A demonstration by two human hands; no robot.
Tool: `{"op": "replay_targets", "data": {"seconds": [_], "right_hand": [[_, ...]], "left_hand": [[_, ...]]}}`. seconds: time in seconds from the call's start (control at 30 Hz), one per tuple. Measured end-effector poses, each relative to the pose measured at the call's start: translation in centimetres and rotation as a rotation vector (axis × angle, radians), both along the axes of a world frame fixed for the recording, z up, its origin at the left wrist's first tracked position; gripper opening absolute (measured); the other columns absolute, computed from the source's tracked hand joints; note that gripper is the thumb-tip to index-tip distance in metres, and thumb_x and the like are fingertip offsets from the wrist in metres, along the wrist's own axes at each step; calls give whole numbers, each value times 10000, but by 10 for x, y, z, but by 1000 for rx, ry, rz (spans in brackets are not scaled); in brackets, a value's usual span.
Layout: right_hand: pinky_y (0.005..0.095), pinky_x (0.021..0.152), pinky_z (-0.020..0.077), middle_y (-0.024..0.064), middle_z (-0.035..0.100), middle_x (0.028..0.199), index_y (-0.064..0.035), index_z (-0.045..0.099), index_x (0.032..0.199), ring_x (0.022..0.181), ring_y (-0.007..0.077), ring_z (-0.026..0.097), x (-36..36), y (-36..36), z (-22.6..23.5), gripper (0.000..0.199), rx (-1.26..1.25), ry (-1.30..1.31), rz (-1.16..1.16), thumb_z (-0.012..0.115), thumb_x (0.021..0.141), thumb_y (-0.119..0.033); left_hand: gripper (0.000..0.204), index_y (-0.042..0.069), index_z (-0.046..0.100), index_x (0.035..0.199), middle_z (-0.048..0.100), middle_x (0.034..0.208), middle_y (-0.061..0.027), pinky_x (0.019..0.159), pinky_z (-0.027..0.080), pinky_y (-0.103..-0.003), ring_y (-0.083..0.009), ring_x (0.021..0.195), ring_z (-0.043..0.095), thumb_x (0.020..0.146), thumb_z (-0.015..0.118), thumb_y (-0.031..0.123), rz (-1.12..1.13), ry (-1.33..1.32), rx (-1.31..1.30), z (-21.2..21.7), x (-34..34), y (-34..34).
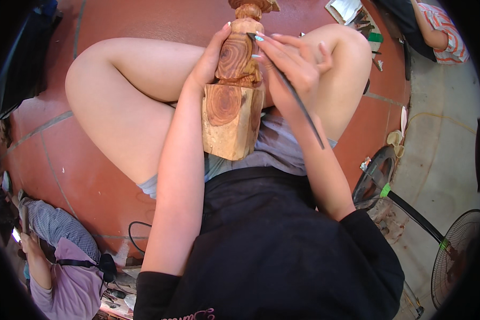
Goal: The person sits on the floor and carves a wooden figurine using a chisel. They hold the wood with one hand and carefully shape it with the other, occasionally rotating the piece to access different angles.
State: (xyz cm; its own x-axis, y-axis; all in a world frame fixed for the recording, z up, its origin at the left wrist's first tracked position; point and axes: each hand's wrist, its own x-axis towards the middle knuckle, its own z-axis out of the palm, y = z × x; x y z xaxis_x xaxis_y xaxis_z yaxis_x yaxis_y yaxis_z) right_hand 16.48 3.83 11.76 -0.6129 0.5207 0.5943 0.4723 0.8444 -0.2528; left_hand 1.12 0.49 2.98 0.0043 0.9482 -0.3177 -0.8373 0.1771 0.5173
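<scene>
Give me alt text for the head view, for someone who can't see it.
A seated person holds a carved wooden post in the left hand and a slim dark tool in the right hand, the tool's tip at the wood. Around them: red tiled floor, a fan at lower right, another person at lower left.

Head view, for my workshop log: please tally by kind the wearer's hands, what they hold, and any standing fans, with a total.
Left hand and right hand: 2
Carved wooden piece: 1
Thin dark tool: 1
Standing fan: 1
Total: 5
</scene>
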Motion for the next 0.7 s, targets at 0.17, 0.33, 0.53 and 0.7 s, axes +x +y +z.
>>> {"op": "replay_targets", "data": {"seconds": [0.17, 0.33, 0.53, 0.7], "right_hand": [[404, 1046, 181, -18, 725, 1021, -124, 724, 1008, 941, 135, 632, 18, -33, -2, 235, -100, -13, -54, 737, 773, -126], [405, 1041, 186, -12, 728, 1008, -127, 729, 1017, 963, 140, 633, 23, -25, 7, 232, -149, -7, -27, 728, 785, -132], [414, 1037, 189, 5, 719, 1061, -110, 715, 1054, 966, 152, 631, 10, -20, -10, 264, -194, 41, -56, 721, 790, -97], [413, 1020, 229, 4, 722, 1050, -105, 717, 1047, 931, 138, 641, 35, -41, -4, 257, -217, -10, -43, 721, 791, -94]], "left_hand": [[499, 42, 553, 1206, 653, 1075, -88, 836, 535, -306, -163, 961, 644, 963, 475, 471, -44, 15, 33, 0, -1, 0], [507, 40, 556, 1201, 651, 1090, -93, 837, 533, -310, -167, 947, 646, 957, 484, 479, -51, 3, -20, 4, -1, -1], [518, 35, 568, 1187, 655, 1087, -97, 834, 535, -311, -167, 943, 648, 950, 491, 490, 5, 4, 8, 8, 2, -4], [539, 18, 558, 1193, 664, 1054, -133, 839, 547, -333, -198, 918, 667, 957, 456, 492, -156, -60, 107, -5, -5, 0]]}}
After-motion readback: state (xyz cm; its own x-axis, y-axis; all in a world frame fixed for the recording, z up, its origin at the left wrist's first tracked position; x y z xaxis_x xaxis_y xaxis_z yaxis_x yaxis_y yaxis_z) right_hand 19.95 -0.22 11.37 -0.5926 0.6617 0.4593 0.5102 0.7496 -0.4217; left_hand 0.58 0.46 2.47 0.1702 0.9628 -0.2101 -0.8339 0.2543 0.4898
